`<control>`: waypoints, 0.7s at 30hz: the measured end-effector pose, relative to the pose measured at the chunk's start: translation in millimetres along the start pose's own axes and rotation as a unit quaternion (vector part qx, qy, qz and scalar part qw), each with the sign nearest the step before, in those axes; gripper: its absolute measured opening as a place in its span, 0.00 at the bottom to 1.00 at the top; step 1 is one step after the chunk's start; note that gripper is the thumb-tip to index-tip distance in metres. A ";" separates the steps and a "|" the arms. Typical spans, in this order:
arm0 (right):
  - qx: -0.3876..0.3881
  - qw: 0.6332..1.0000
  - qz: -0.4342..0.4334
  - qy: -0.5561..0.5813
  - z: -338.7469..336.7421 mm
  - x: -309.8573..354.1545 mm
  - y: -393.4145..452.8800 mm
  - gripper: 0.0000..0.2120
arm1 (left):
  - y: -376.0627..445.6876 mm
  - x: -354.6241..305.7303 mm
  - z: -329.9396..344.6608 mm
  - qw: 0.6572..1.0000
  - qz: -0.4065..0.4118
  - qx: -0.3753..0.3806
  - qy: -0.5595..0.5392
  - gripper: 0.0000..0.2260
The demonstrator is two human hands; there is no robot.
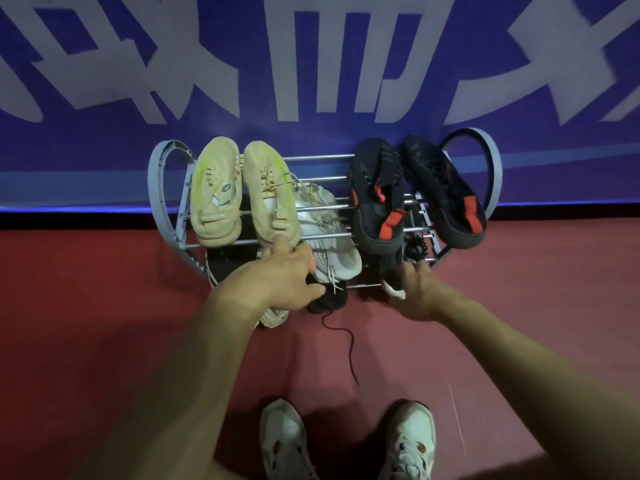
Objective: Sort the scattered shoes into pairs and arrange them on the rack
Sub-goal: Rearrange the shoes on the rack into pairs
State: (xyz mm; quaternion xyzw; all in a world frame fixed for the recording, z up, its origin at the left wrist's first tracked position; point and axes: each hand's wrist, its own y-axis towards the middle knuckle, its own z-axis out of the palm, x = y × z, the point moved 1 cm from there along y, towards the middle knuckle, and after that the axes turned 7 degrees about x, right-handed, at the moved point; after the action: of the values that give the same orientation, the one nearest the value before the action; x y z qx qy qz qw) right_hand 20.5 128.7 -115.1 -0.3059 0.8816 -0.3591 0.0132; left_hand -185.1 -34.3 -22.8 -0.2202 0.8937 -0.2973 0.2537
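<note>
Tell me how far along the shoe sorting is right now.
Done: the beige pair and the black-and-red pair sit side by side on the rack's top tier. In hand: the left hand reaches to the white sneaker on a lower tier; the right hand reaches toward the rack's lower right. Left: the black shoe with its loose lace on the floor.

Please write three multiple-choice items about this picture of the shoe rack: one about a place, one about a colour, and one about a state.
1. Where does the black pair sit on the rack?
A. top right
B. top left
C. on the floor

2. What colour are the heel patches on the black pair?
A. green
B. red
C. white

3. What is the left hand doing?
A. hanging idle
B. holding a bag
C. reaching to the rack front

Answers:
1 A, it lies right of the beige pair.
2 B, red patches show at both heels.
3 C, its fingers meet the shoes there.
</note>
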 end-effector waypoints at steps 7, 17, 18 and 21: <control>-0.051 0.992 -0.088 0.080 -0.8 -37.6 11.7 0.33 | 17.4 -48.0 21.1 0.992 0.029 0.086 0.088 0.18; -0.045 0.985 -0.077 0.148 1.5 -27.2 21.5 0.37 | 32.5 -93.3 41.8 0.984 0.061 0.114 0.119 0.17; -0.040 0.986 -0.069 0.144 2.6 -27.3 22.2 0.40 | 34.9 -95.7 45.4 0.983 0.064 0.118 0.124 0.17; -0.036 0.985 -0.085 0.143 5.5 -29.5 20.1 0.42 | 42.0 -98.0 57.6 0.978 0.067 0.133 0.144 0.17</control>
State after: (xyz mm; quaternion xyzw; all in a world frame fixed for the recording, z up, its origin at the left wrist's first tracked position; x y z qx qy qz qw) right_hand 35.1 152.6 -137.9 -0.3256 0.8575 -0.3670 -0.1546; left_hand -85.8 25.3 -58.2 -0.0793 0.8859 -0.4248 0.1686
